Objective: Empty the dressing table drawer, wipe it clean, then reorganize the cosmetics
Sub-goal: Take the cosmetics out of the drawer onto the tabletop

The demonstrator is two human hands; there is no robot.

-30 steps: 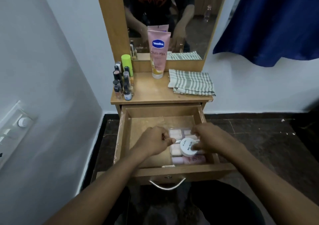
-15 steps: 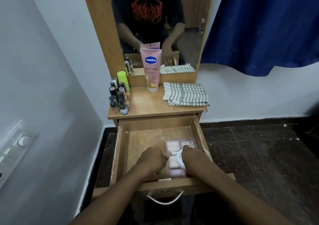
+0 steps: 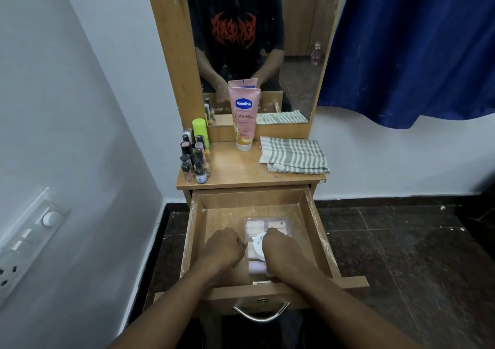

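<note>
The wooden drawer [image 3: 312,215] of the dressing table is pulled out. Inside it lies a clear palette case [image 3: 267,227] of pale pink pans, close to the drawer's front. A white round jar [image 3: 258,243] lies on top of the case. My right hand [image 3: 280,248] covers the jar with its fingers closed around it. My left hand [image 3: 223,244] is curled into a fist at the case's left edge, its fingertips touching the case. The drawer's bare floor shows behind and to the left of my hands.
On the tabletop stand a pink Vaseline tube [image 3: 244,118], a green-capped bottle [image 3: 200,129] and several small nail polish bottles [image 3: 194,158]; a folded striped cloth [image 3: 293,156] lies at the right. A mirror [image 3: 294,54] rises behind, a blue curtain [image 3: 415,49] hangs to the right.
Both hands have sunk lower into the drawer, and the white jar has come down onto the palette case. The camera has tilted up, showing more of the mirror.
</note>
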